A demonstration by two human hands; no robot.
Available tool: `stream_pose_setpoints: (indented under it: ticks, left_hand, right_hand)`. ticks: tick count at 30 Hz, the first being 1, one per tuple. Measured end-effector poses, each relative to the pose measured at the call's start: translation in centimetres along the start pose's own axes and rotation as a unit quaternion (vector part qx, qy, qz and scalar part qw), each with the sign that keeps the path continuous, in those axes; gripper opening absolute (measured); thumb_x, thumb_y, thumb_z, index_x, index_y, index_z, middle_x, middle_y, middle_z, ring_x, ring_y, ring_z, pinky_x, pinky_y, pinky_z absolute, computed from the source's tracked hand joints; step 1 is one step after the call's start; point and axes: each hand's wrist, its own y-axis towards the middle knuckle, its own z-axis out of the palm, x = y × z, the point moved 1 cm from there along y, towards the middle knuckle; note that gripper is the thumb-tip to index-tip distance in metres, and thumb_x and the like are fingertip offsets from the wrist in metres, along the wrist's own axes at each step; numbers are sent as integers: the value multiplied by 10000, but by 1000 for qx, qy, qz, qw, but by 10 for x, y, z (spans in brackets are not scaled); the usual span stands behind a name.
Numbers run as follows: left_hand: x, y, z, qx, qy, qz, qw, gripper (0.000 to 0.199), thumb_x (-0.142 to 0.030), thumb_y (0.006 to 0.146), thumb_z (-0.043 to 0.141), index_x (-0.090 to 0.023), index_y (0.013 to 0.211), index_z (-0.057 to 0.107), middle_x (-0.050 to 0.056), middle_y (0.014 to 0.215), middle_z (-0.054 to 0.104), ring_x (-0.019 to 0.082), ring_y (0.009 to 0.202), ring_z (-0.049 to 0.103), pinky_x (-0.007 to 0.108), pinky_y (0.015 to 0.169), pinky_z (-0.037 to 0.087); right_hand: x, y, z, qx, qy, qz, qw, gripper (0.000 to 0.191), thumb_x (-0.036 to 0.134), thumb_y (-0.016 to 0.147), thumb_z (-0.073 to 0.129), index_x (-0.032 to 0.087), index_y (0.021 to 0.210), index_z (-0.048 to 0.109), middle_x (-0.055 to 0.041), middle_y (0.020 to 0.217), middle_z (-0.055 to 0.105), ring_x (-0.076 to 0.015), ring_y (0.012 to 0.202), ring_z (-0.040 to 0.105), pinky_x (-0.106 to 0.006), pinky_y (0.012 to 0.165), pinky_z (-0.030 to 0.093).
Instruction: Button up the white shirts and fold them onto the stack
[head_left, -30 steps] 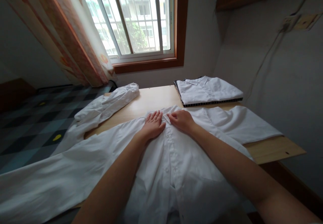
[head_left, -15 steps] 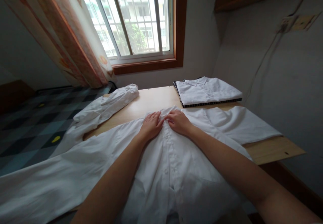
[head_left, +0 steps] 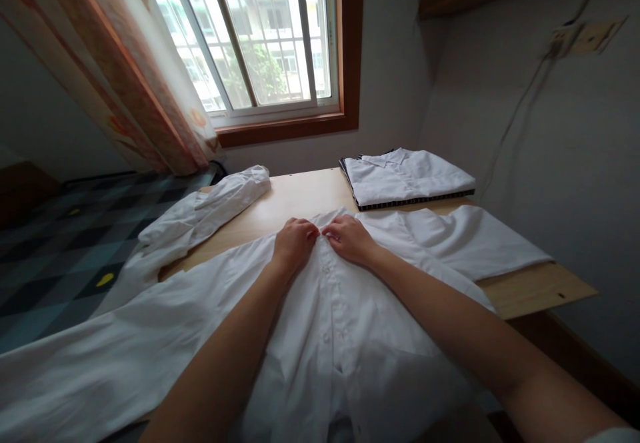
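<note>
White button-front shirt [head_left: 390, 323] lies spread front-up across the wooden tabletop [head_left: 303, 196], its neck toward the window [head_left: 260, 43], its body running down to the person and one sleeve [head_left: 120, 336] reaching out on the bed side. Both hands are at the top of the button placket [head_left: 327, 296]: the left hand [head_left: 290, 243] has its fingers drawn together on the neck edge, and the right hand [head_left: 354, 240] pinches the cloth just beside it. From where I stand, the fabric looks light, thin and limp, nothing fragile, though I'd expect it to crease easily and the loose body to shift if tugged. The collar area and placket, probably the firmest parts, offer the best grip; a fingertip pinch on each side of the neck should suffice, while the wide, soft panels would want flat palms. Near the far edge sits a folded white shirt [head_left: 415, 176] on dark striped cloth [head_left: 425, 198]; a rumpled white garment [head_left: 220, 198] lies toward the checked bed [head_left: 45, 270].
</note>
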Motion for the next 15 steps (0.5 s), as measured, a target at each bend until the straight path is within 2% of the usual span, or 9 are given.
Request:
stream_pose_setpoints:
  ticks: [3,7,12,15]
  left_hand:
    - [-6,-1,-1,1,34,1,999,239,-225,909,526,-229,909,765,42,999,751,246,965,610,332,788,511]
    - [-10,-2,-1,1,47,15,999,258,-202,923,496,-212,914,754,48,1000,751,246,972,619,336,787,514]
    - [1,-2,2,-6,-6,16,1000,287,-274,947,478,-207,927,757,60,1016,756,237,984,643,354,906,508]
    - [10,-3,7,-1,-62,16,998,331,-277,959,436,-189,1082,730,72,1112,741,215,1054,645,348,1001,477]
  right_hand:
    - [-1,0,1,4,-1,0,1000,242,196,887,583,215,1057,754,-76,1067,695,-217,1032,583,-328,955,399]
    - [-3,0,1,5,5,5,1000,255,201,884,586,212,1079,750,-79,1069,695,-216,1036,585,-326,960,399]
    - [-6,2,2,7,29,5,1000,245,183,878,582,209,1035,769,-73,1060,712,-204,1021,600,-307,949,411]
    - [-8,3,1,4,42,-1,999,252,154,865,584,211,1018,776,-70,1051,721,-195,1013,608,-298,952,416]
